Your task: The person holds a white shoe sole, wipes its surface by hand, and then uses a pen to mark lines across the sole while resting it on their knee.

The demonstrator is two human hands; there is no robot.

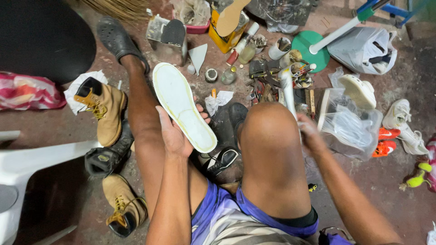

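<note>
The floor [399, 181] is the biggest thing here, dark and stained, littered all round the seated person's bare knees with shoe-repair clutter. A white plastic chair [27, 159] juts in at the lower left, and beside it lie two tan boots [105, 111], one upright-ish by the left leg, the other nearer the camera. A clear plastic bag [352, 124] sits to the right with white sneakers [399, 113] just beyond. Smaller still, the white shoe sole [184, 106] is held up over the left thigh, its flat face to the camera and toe end pointing away. The left hand [175, 134] is closed on its heel end, thumb across the face and fingertips curling round the far edge. The sole looks light and flexible, probably rubbery, with a yellowish, perhaps tacky rim, so gripping it at the edges or heel seems wiser than pressing the face. The right hand [309, 134] is blurred by motion and seems wrapped round a pale tube-like object [287, 88] rising beside the right knee; what this is cannot be told. The jars and tools [268, 81] on the floor ahead are too jumbled to sort, and the knee hides what lies below it.
</note>
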